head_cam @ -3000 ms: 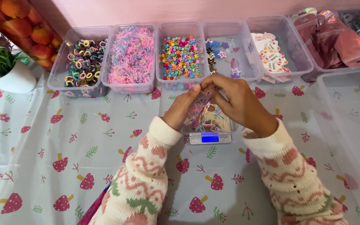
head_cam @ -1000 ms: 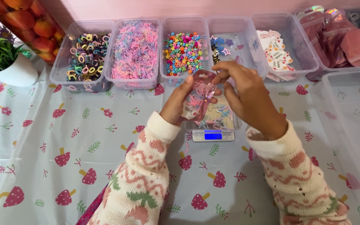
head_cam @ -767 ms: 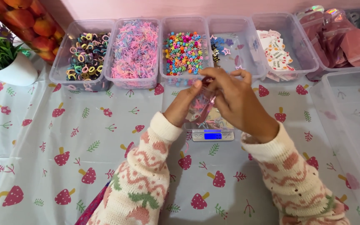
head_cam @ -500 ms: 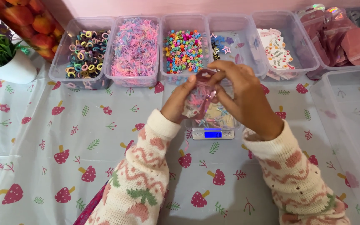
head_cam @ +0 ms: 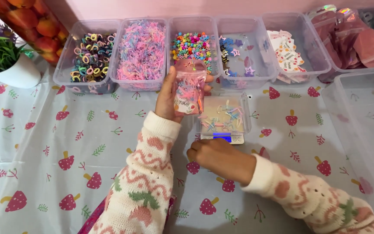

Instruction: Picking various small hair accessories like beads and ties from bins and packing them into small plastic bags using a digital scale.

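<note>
Small pink pouch filled and held up beside the scale

Nearest, the right hand [head_cam: 219, 158] rests curled, holding nothing, before the small silver digital scale [head_cam: 222, 117]; the left hand [head_cam: 169, 97] grips the small pink plastic pouch [head_cam: 188, 89] upright above the surface. Sealing seems next, needing both hands. Beyond, 5 clear plastic bins [head_cam: 141, 52].

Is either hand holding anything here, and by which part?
The left hand holds a small pink pouch upright, gripped along its left side edge. The right hand holds nothing; it rests on the table just in front of the scale.
</note>
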